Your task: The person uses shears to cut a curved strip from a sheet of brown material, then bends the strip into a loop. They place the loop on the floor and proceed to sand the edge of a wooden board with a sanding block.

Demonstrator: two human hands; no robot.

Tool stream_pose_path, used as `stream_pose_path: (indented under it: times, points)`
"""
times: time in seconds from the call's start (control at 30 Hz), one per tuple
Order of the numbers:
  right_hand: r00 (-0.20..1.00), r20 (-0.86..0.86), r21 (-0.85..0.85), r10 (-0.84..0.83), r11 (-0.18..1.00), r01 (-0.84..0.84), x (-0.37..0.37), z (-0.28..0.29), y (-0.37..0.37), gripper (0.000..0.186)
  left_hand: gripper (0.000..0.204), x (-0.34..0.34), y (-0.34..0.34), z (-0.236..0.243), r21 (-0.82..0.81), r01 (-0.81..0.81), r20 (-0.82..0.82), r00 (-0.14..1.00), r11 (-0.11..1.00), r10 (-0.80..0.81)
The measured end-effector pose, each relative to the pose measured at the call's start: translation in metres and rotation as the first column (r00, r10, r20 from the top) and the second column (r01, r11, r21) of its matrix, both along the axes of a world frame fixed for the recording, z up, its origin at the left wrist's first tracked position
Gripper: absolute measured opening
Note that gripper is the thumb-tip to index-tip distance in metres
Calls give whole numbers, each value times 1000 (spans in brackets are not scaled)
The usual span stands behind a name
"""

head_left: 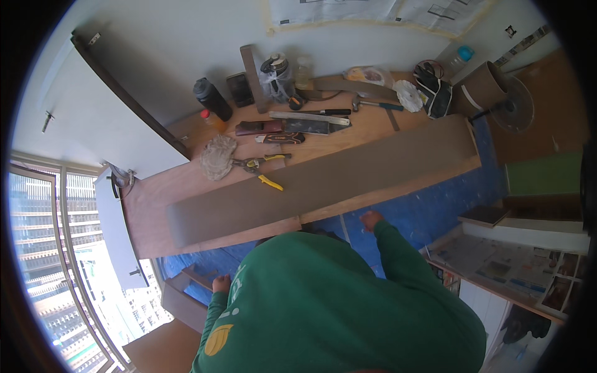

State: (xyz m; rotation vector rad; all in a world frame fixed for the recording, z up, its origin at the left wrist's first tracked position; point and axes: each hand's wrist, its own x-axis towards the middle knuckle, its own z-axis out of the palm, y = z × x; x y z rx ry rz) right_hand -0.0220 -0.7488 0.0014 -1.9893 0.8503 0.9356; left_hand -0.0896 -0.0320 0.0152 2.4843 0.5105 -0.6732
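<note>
The right hand (371,220) hangs over the blue floor covering (429,214), its fingers seemingly curled; how far it is open and whether it has hold of anything cannot be told. The left hand (221,284), lower and beside the green sleeve, is small and partly hidden, so its opening and grip cannot be told either. Just ahead of both hands, and apart from them, a long grey-brown panel (329,174) lies slantwise along the near side of the wooden counter (146,211). Beyond it, ahead of the left hand, are yellow-handled snips (271,183) and a crumpled plastic bag (217,157); ahead of the right hand, a hammer (376,105) lies farther back. A dark bottle (212,99) stands toward the pale wall (348,43), where paper sheets (373,9) are taped. Far left of the left hand is a bright window (37,230), with a white panel (93,105) above; right of the right hand, a paper-covered surface (491,258), and farther ahead a fan (513,104).
</note>
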Motion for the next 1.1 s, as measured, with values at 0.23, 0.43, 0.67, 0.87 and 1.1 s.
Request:
stream_pose_path:
  times: [0.23, 0.43, 0.67, 0.87, 1.1]
  points:
    - [996, 7, 3, -94, 996, 94, -2, -7, 0, 36, 51, 3, 6, -13, 86, 103, -39, 994, 991, -100]
    - [990, 0, -191, -143, 972, 140, 4, -46, -17, 37, 40, 2, -34, 48, -282, -55, 124, 988, 958, 93]
    - [843, 334, -110, -421, 871, 479, 9, -110, -123, 56, 51, 26, -25, 57, -110, 67, -115, 990, 992, -80]
    - [502, 277, 214, -819, 562, 799, 62, -11, -118, 54, 56, 24, -62, 110, -106, -255, -210, 950, 961, 229]
    - [158, 136, 502, -978, 205, 840, 85, 50, -100, 49, 52, -21, -26, 40, -150, -329, -238, 927, 932, 289]
